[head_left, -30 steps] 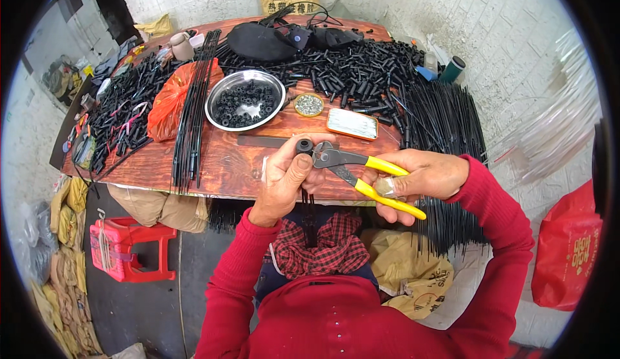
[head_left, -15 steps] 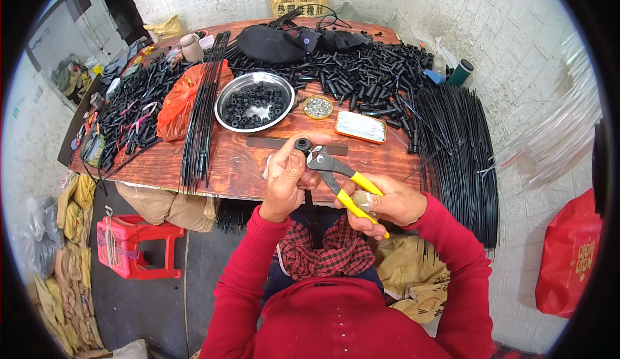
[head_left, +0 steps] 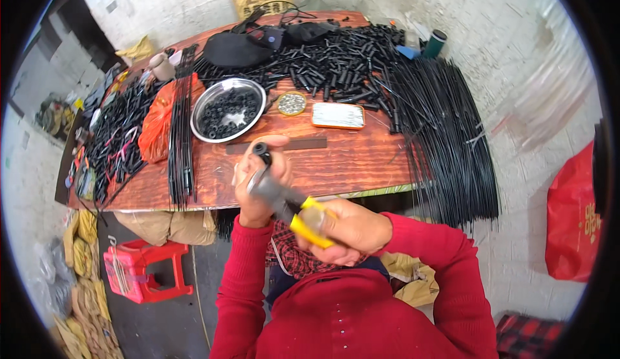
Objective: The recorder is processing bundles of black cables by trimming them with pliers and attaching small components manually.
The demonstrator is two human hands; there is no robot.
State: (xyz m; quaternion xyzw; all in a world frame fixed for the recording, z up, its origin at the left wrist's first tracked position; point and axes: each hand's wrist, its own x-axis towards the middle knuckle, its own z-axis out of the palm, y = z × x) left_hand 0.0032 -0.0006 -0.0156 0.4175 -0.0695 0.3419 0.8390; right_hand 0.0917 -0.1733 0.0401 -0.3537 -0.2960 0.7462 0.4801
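Note:
In front of the table's near edge, my left hand (head_left: 250,201) is closed around a short black tubular piece (head_left: 261,152), its round hollow end pointing up between the fingers. My right hand (head_left: 361,225) grips a pair of end-cutting pincers (head_left: 309,231) by the yellow handles, which are squeezed close together. The grey jaws, smeared by motion, lie over my left hand's fingers just below the black piece. Whether they bite on anything cannot be made out.
On the wooden table (head_left: 310,175) stand a steel bowl (head_left: 196,119) of black rings, a round tin (head_left: 292,103) of small metal bits and a rectangular tin (head_left: 338,115) of white pins. Long black rods (head_left: 452,146) overhang the right edge. A red stool (head_left: 148,268) stands lower left.
The pincers' handles have come together, and the jaws now sit lower against my left hand. Both hands appear further left, while the whole view has shifted and tilted.

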